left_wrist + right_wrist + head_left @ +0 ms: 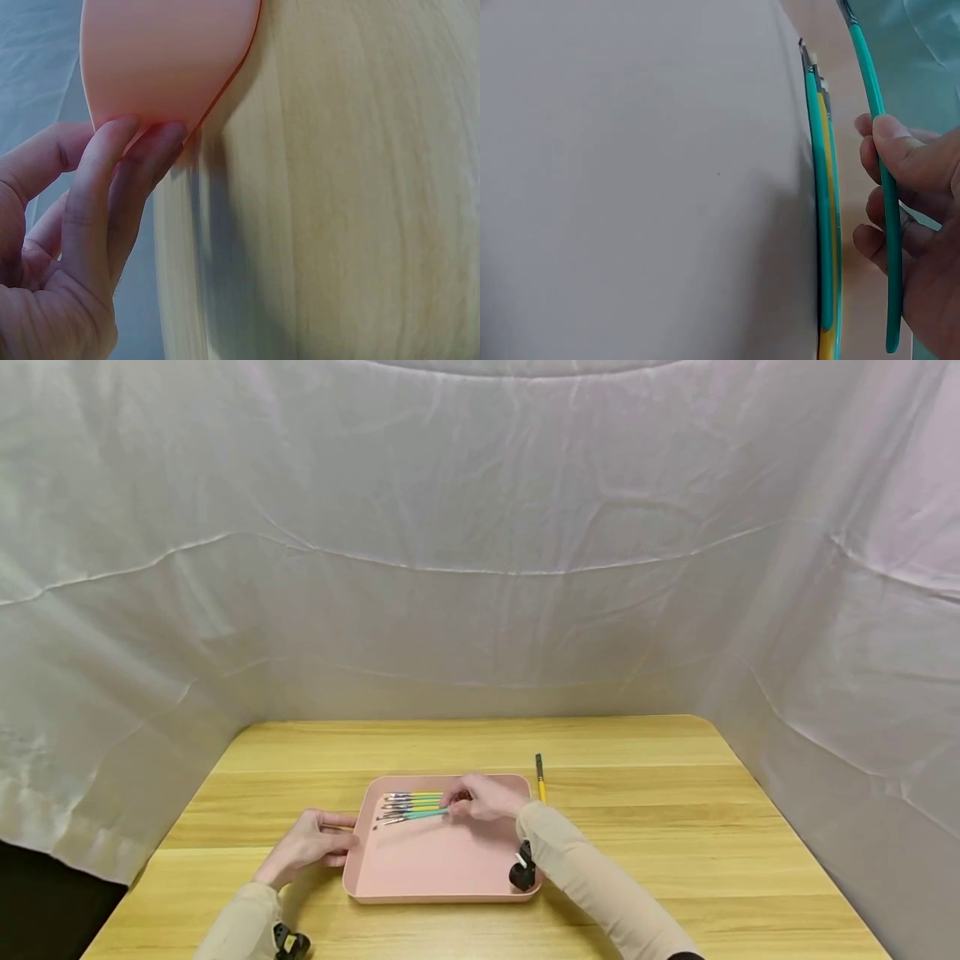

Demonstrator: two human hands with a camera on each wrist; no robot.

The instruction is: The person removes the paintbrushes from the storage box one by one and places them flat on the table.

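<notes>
A pink tray [442, 868] lies on the wooden table. Several thin paint brushes [411, 802] with teal and yellow handles lie side by side at its far end. My right hand [483, 797] reaches into the tray and pinches one teal-handled brush [881, 187] between thumb and fingers, just beside the row of brushes [822, 225]. My left hand [315, 843] rests at the tray's left rim. In the left wrist view, its straight fingers [142, 150] press against the tray's outer wall [165, 60].
One more brush with a yellow handle [540, 781] lies on the table just right of the tray's far corner. White cloth walls enclose the back and both sides of the table [675, 827]. Black wrist cameras [522, 872] sit on both sleeves.
</notes>
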